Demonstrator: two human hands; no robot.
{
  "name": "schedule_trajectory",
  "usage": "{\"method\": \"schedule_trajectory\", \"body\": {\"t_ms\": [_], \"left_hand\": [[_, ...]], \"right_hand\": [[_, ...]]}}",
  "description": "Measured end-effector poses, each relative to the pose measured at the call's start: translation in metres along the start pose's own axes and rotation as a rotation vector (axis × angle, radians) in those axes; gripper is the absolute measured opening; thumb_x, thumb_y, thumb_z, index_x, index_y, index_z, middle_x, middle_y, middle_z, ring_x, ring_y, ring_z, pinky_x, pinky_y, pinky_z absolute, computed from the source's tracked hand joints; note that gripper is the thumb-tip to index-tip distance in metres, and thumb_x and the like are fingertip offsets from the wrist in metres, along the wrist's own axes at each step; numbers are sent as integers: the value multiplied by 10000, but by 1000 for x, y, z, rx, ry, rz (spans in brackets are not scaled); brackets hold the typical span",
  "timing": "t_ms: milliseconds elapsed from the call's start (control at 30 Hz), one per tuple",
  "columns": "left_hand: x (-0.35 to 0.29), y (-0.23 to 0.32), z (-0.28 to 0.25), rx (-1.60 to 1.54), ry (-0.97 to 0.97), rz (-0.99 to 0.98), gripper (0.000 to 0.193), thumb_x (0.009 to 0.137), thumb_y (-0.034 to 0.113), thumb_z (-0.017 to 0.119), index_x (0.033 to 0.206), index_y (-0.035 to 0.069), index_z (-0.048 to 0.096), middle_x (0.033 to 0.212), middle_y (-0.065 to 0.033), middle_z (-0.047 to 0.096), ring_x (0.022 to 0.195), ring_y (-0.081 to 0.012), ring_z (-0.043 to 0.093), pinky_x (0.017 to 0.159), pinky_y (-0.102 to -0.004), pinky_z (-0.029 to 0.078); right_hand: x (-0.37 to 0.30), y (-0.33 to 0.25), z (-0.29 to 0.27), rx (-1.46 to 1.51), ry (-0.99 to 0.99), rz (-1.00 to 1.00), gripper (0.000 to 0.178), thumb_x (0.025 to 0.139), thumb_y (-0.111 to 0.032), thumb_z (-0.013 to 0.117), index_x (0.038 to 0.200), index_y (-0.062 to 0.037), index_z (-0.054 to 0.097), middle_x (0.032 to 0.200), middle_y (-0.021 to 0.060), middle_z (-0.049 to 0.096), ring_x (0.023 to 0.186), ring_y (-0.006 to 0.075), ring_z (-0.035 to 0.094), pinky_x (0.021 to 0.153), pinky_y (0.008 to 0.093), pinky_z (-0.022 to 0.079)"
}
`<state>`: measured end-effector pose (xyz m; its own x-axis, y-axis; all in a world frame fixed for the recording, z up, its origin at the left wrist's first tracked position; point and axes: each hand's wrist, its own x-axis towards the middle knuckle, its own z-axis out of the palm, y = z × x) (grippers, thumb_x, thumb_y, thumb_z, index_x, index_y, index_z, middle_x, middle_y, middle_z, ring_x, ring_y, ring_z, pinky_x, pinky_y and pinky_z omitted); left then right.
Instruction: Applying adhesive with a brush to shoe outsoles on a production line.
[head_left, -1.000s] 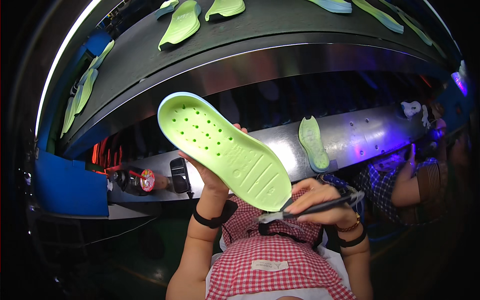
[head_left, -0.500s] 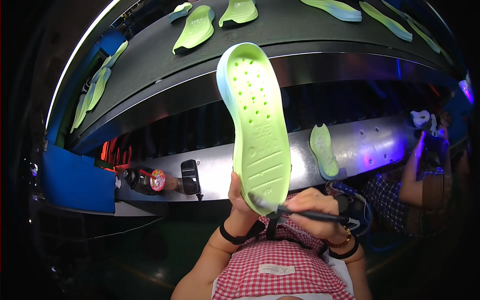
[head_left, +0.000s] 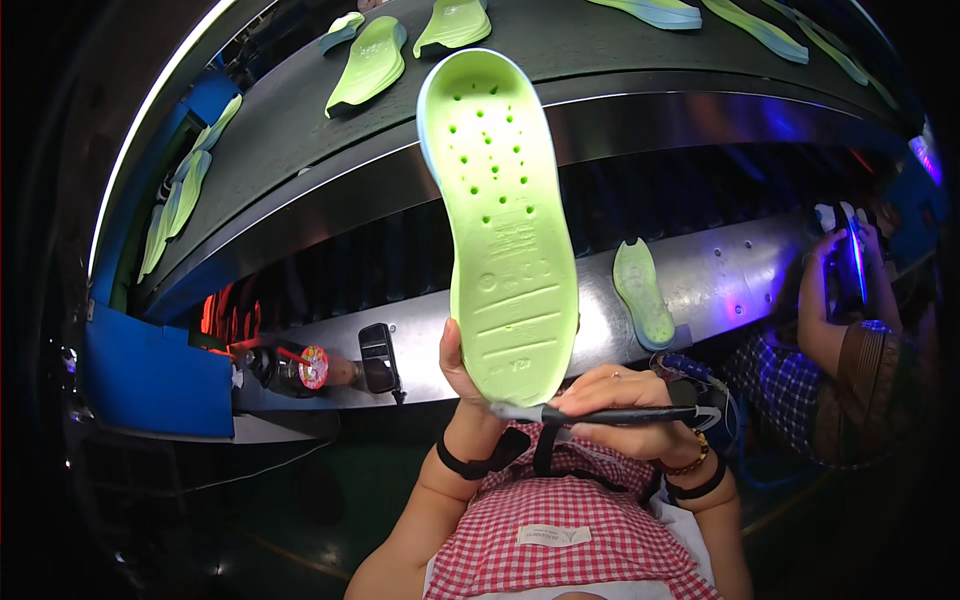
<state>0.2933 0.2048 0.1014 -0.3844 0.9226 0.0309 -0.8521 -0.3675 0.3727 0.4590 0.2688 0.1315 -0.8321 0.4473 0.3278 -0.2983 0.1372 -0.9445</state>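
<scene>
Two hands worked: my left hand (head_left: pixel 462 372) gripped the green insole (head_left: pixel 503 215) upright (heel down). My right hand (head_left: pixel 628 405) closed its fingers (head_left: pixel 600 385) around a dark pen tool (head_left: pixel 600 414) at the heel.

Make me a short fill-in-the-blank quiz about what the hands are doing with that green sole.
1. The left hand holds the green sole upright by its ____ end.
2. The right hand holds a dark ____ against the sole's bottom edge.
3. A second green sole lies on the ____ ledge behind.

Missing words: lower; pen-like tool; metal
</scene>
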Motion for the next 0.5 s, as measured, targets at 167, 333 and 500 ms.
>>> {"method": "schedule_trajectory", "body": {"t_ms": [167, 333, 500], "left_hand": [[0, 7, -9, 32, -18, -28, 638, 811, 427, 460, 1272, 2, 342, 1202, -217, 464, 1038, -332, 526, 873, -445, 450], [5, 15, -11, -85, -213, -68, 596, 852, 431, 391, 1277, 14, 360, 1242, -220, 435, 1088, -369, 479, 933, -492, 376], [7, 20, -5, -135, -91, -186, 593, 854, 389, 387, 1281, -18, 332, 1228, -232, 443, 1064, -358, 507, 916, -454, 414]], "right_hand": [[4, 11, -21, -139, 42, -17, 220, 663, 20, 682, 879, -10, 648, 869, 101, 647, 815, 202, 604, 743, 286, 483], [9, 0, -21, -149, -46, -82, 207, 672, -14, 687, 875, -19, 649, 849, 96, 650, 800, 213, 609, 728, 290, 484], [2, -11, -14, -69, -267, -123, 208, 672, -33, 696, 874, -28, 648, 888, 91, 651, 808, 207, 613, 725, 297, 490]]}}
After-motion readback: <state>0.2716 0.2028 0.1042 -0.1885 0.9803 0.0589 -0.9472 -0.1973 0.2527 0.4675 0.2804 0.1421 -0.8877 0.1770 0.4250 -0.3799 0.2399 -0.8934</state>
